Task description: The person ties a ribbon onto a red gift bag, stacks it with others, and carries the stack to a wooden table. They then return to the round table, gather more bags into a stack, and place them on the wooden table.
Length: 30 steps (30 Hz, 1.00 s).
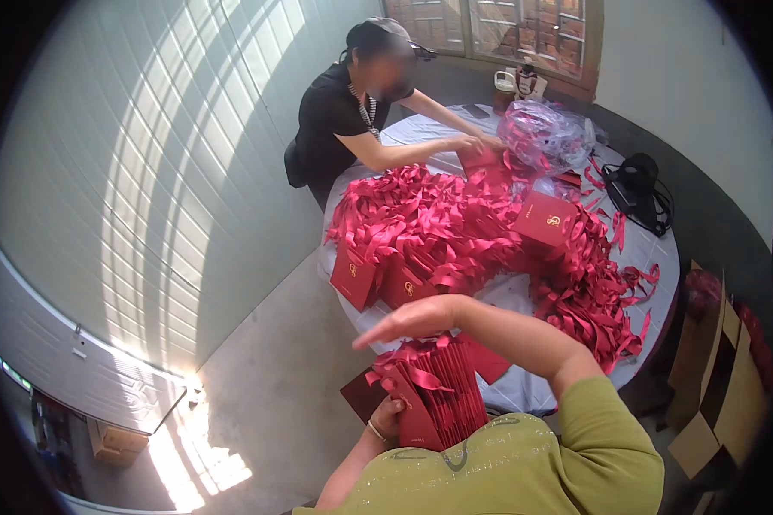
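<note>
My left hand (388,417), with a bracelet at the wrist, is closed around the edge of a stack of flat red gift bags (451,399) held against my body. Red ribbon handles lie along the top of the stack, and a darker panel sticks out at its left. Above the stack my right hand (414,321) reaches across with fingers stretched out flat, holding nothing. Beyond it, a large heap of red ribbons (421,206) and bags covers much of the round table. A red bag with a gold emblem (544,220) rests on the heap, and another bag (352,276) lies near the left edge.
Across the white-covered table (657,257), a co-worker (335,120) in black handles red bags. A clear plastic bag (545,133), a tumbler (504,88) and a black bag-like item (637,193) stand at the far side. Cardboard boxes (709,378) stand on the right.
</note>
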Available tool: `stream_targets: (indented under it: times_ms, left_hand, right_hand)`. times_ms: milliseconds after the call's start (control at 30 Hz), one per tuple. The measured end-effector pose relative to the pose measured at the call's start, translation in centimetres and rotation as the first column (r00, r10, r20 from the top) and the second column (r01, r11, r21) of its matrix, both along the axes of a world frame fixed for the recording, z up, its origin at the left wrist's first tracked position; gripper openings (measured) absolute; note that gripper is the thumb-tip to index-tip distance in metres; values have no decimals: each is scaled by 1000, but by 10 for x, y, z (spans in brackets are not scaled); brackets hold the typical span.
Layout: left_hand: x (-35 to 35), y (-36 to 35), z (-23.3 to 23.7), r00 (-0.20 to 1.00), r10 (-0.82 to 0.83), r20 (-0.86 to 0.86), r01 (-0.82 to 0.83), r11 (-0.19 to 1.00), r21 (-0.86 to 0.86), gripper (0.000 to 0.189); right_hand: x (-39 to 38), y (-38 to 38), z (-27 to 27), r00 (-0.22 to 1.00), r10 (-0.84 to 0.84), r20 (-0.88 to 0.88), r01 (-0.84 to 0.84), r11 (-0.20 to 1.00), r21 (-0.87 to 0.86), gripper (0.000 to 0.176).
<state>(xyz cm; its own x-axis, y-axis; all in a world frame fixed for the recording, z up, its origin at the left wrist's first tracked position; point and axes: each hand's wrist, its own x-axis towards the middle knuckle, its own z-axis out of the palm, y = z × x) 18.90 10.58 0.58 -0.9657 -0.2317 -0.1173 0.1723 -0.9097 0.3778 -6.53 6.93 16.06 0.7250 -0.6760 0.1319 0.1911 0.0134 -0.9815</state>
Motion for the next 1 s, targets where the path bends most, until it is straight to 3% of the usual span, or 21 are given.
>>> stream_targets:
  times_ms: [67, 100, 133, 200, 267, 433, 500, 567, 600, 667, 700, 733, 767, 800, 833, 867, 900, 967, 1000]
  left_hand:
    - [-13, 0, 32, 998, -21, -51, 17, 997, -80, 70]
    - [-15, 2, 35, 999, -25, -46, 21, 997, -74, 70]
    - [-16, 6, 36, 998, -23, -50, 21, 999, -42, 69]
    - [-15, 14, 29, 998, -18, -55, 18, 1000, -1, 68]
    - [-15, 14, 17, 992, -43, -119, 55, 993, 108, 69]
    - [-14, 24, 17, 989, -48, -138, 63, 993, 103, 69]
    - [-10, 29, 12, 988, -21, -154, 43, 989, 143, 70]
    - [-6, 34, 0, 998, -56, 13, 52, 977, 205, 70]
    - [-8, 33, 6, 998, -59, 12, 55, 977, 206, 70]
    - [-13, 27, 27, 999, -18, 49, 12, 992, 125, 72]
    - [-13, 23, 25, 999, 10, 47, -13, 998, 69, 76]
    - [-14, 22, 30, 999, 48, 17, -49, 998, 34, 76]
    - [-14, 21, 35, 996, 88, -8, -88, 996, 5, 76]
    - [-10, 20, 30, 996, 87, -23, -86, 996, 33, 77]
    - [-4, 20, 23, 995, 90, -34, -88, 994, 64, 79]
    - [-1, 21, 32, 990, 143, -19, -142, 989, 48, 81]
    - [0, 22, 47, 980, 197, -10, -197, 980, 23, 83]
    - [-3, 21, 59, 970, 242, -13, -240, 966, 99, 84]
    - [-3, 17, 55, 948, 319, 7, -318, 941, 119, 83]
  right_hand:
    - [13, 10, -14, 958, 233, 165, -276, 905, 325, 72]
    - [19, 22, -12, 971, 228, 72, -238, 893, 382, 69]
    - [20, 25, -15, 971, 226, 79, -239, 889, 391, 69]
    - [23, 30, -21, 967, 243, -77, -199, 908, 370, 67]
    - [23, 34, -26, 973, 224, -57, -191, 918, 348, 66]
    - [29, 43, -36, 979, 196, -58, -166, 928, 333, 66]
    - [31, 51, -34, 985, 171, 38, -165, 832, 531, 65]
    - [30, 52, -36, 985, 165, 57, -169, 825, 539, 64]
    - [30, 50, -37, 983, 166, 77, -180, 818, 546, 63]
    - [23, 32, -35, 993, 118, -23, -106, 948, 300, 64]
    - [18, 28, -37, 989, -112, -92, 125, 981, 146, 64]
    - [10, 26, -13, 936, -292, -198, 331, 921, 207, 61]
    - [5, 17, -33, 855, -518, 13, 476, 796, 375, 55]
    - [-4, 15, -23, 777, -624, -82, 606, 707, 365, 48]
    - [-17, 28, -29, 705, -699, 124, 614, 688, 386, 45]
    - [-35, 30, -48, 648, -749, 139, 676, 649, 348, 37]
    - [-36, 42, -47, 480, -877, -24, 839, 451, 305, 34]
    - [-37, 74, -43, 312, -885, -345, 950, 287, 124, 37]
    - [-44, 89, -53, 424, -819, -387, 906, 378, 193, 39]
